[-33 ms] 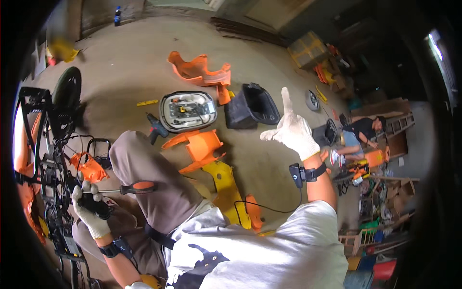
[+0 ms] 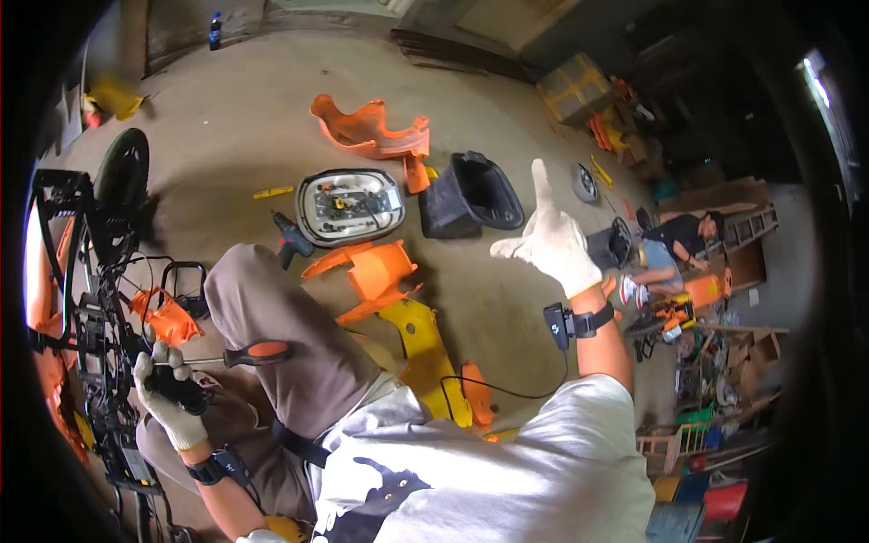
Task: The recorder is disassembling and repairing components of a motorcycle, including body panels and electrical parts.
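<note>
One screwdriver (image 2: 240,355), orange-and-black handled, lies across my knee with its long axis running left to right, shaft toward my left hand (image 2: 167,391), the nearer of the two; that grip is clenched on a dark part of the stripped scooter frame (image 2: 86,299), shaft just touching the fingers. My right hand (image 2: 552,240) is raised, released, fingers spread. On the floor (image 2: 226,118): one headlamp unit (image 2: 351,206), one black tub (image 2: 471,195), three orange panels (image 2: 371,131).
</note>
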A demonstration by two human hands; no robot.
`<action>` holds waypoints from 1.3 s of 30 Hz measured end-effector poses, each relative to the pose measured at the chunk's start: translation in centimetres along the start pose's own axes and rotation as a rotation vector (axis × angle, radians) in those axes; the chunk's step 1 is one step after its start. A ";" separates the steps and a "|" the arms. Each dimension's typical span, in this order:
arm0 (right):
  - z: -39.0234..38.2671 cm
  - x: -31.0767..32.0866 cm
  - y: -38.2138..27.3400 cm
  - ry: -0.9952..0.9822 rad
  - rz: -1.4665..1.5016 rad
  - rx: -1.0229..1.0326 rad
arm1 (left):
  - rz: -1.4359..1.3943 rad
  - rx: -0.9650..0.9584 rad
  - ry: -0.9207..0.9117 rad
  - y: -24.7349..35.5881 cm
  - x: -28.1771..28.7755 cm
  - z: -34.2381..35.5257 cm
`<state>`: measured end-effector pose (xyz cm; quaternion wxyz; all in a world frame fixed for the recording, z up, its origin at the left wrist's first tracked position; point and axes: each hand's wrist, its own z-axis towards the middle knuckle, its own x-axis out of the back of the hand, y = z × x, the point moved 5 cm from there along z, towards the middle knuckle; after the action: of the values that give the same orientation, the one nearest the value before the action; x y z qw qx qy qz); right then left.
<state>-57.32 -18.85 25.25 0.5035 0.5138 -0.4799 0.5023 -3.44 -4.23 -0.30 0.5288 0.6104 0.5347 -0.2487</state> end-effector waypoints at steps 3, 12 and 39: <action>-0.8 -0.5 2.0 -0.078 0.202 -0.219 | 0.068 0.007 -0.057 -0.1 -1.1 -0.5; -2.3 -8.4 -8.1 -0.595 0.405 -0.008 | 0.043 0.007 -0.066 -0.3 -2.2 -0.9; 1.3 -13.7 -22.8 -0.739 -0.138 0.778 | 0.078 -0.046 -0.052 -0.4 -4.2 -2.1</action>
<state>-34.93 -19.56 10.75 0.1055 0.8349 -0.3687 0.3948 -5.62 -4.05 3.88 0.5656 0.6120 0.5020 -0.2314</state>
